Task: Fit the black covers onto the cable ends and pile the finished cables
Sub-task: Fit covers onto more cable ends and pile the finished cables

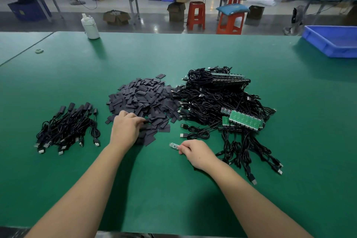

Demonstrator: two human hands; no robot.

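Observation:
A heap of flat black covers (143,98) lies in the middle of the green table. My left hand (126,129) reaches into its near edge and pinches one black cover (145,122) with curled fingers. My right hand (195,151) pinches a cable end, a small green circuit board (173,145), just above the table. To the right sits a tangled pile of black cables with bare green boards (222,102). At the left lies a smaller pile of covered cables (69,127) with USB plugs toward me.
A white bottle (90,27) stands at the table's far edge. A blue plastic tray (334,41) sits at the far right corner. A small ring of tape (39,51) lies far left. Orange stools and cardboard boxes stand on the floor beyond the table.

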